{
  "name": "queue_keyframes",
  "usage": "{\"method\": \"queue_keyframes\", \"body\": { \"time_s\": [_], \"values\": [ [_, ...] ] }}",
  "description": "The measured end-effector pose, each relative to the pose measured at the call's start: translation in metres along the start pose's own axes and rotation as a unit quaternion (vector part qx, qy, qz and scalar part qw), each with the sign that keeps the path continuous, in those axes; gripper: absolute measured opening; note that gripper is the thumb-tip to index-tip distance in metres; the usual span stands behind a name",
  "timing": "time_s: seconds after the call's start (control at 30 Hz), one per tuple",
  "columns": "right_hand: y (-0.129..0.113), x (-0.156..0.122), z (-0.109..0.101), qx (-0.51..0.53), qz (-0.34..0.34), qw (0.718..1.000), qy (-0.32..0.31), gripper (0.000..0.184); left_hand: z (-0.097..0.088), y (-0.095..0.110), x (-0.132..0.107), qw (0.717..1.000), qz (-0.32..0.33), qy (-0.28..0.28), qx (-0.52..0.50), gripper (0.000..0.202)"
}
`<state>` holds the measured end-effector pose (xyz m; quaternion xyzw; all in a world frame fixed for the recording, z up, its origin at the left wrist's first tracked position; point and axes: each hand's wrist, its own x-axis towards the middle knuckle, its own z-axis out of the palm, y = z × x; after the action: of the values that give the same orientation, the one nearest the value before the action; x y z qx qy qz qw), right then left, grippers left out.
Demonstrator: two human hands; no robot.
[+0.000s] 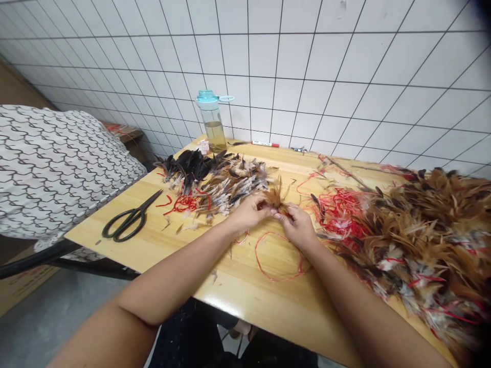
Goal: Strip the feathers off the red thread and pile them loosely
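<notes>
My left hand [249, 210] and my right hand [297, 226] meet over the middle of a wooden table [245, 291]. Both pinch a small bunch of brown feathers [275, 196], which fans upward between them. A loop of red string [278, 255] lies on the table under my right wrist and seems to run up to the bunch. A pile of dark and pale loose feathers [215, 179] lies just beyond my left hand. A large heap of brown feather bundles tied with red string [418, 230] fills the table's right side.
Black-handled scissors [130, 220] lie at the left of the table. A water bottle with a teal lid [213, 122] stands at the back by the tiled wall, with a red marker [264, 144] beside it. A patterned cushion [49, 163] sits left of the table.
</notes>
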<state>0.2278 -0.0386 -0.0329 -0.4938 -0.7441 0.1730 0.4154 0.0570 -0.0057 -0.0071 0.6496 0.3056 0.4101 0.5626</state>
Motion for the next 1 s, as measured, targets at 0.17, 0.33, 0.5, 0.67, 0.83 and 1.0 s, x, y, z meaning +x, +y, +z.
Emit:
{"method": "queue_keyframes", "body": {
  "time_s": [0.17,0.33,0.5,0.67,0.83,1.0],
  "values": [
    [0.001,0.003,-0.002,0.038,-0.005,0.999,-0.003,0.015,0.000,-0.005,-0.001,0.995,-0.072,-0.002,-0.069,0.036],
    [0.005,0.001,0.000,-0.016,-0.016,1.000,0.000,0.018,0.001,-0.001,-0.003,0.996,-0.067,-0.013,-0.060,0.037],
    [0.005,-0.002,0.003,-0.088,0.002,0.995,-0.039,0.019,0.002,-0.001,-0.003,0.996,-0.082,0.018,-0.009,0.037],
    [0.004,-0.001,0.001,-0.130,0.028,0.990,-0.048,0.022,0.001,-0.004,-0.002,0.996,-0.078,0.011,0.051,0.030],
    [0.003,0.000,-0.001,-0.122,0.065,0.990,-0.034,0.020,-0.006,-0.008,0.005,0.992,-0.033,0.011,0.118,0.030],
    [-0.011,0.007,-0.017,-0.063,0.125,0.989,0.035,0.019,-0.011,-0.011,0.008,0.987,-0.046,0.058,0.142,0.032]
  ]
}}
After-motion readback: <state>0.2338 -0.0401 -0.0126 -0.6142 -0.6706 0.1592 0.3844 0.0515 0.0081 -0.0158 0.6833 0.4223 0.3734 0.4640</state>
